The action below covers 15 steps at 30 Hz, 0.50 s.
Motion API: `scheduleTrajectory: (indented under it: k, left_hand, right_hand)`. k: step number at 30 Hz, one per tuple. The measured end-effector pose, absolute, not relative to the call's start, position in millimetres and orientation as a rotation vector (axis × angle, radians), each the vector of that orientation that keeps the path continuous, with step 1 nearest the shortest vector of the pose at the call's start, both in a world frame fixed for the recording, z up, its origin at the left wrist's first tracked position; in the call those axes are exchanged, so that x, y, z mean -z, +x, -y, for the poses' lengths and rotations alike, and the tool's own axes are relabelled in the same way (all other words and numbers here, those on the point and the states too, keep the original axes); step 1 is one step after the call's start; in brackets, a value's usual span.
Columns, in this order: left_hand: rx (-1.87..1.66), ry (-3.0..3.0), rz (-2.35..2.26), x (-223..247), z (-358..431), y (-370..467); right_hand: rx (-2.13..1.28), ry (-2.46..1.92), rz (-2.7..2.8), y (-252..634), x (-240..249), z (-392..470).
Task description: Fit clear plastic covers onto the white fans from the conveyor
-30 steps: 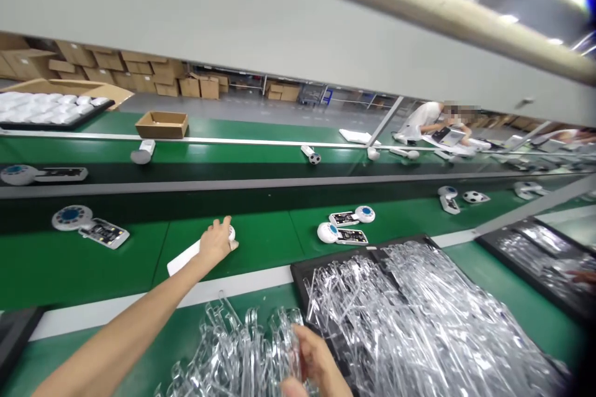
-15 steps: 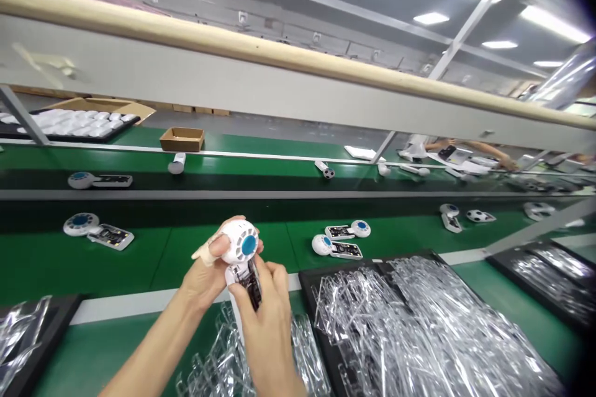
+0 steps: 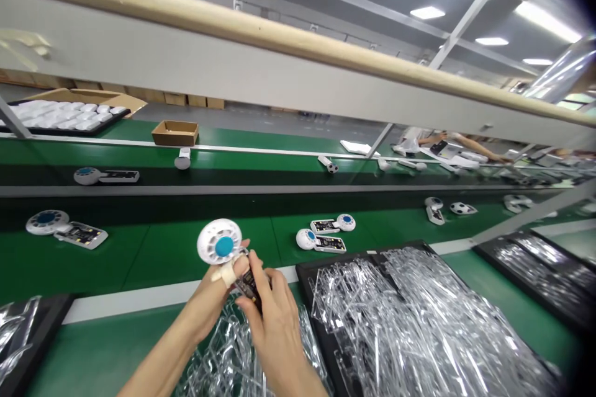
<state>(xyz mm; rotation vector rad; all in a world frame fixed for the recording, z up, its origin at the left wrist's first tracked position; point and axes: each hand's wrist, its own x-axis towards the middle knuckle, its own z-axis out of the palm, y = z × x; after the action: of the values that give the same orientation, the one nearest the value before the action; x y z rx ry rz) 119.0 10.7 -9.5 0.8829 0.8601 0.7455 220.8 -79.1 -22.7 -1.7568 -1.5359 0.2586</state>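
Observation:
Both hands hold a white handheld fan (image 3: pixel 214 245), or a device much like one, above the front edge of the line. Its round head has slots around a blue centre and tilts up to the left. The open handle bares a dark circuit board (image 3: pixel 248 282). My left hand (image 3: pixel 216 291), with pale tape on the thumb, grips the neck just below the head. Around the handle's lower part my right hand (image 3: pixel 274 316) is closed, its thumb and index finger at the board. Clear plastic pieces (image 3: pixel 218 353) lie in a heap beneath my hands.
A black tray (image 3: pixel 305 285) heaped with clear plastic parts stands at right. Similar open devices (image 3: pixel 328 243) lie on the green belt (image 3: pixel 172 254). A small cardboard box (image 3: pixel 174 133) sits behind, under a long wooden bar (image 3: pixel 261 28). Another person's arms (image 3: pixel 479 147) show far right.
The fan has turned so its head points left and faces me more, and my left thumb has moved from the head down to the neck. The view has shifted slightly.

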Motion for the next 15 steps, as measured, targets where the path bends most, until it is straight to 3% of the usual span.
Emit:
scheduleTrajectory:
  k: [3,8,15]
  left_hand:
    - [-0.841,0.980,-0.964,11,0,122]
    - [-1.013,1.201,-0.957,2,17,138]
    - [-1.039,1.351,-1.101,-3,34,149]
  right_hand:
    - [-0.411,-1.703,1.420,227,22,72]
    - [-0.615,-1.615,0.628,241,31,44]
    - [-0.538,-1.508,0.630,252,28,27]
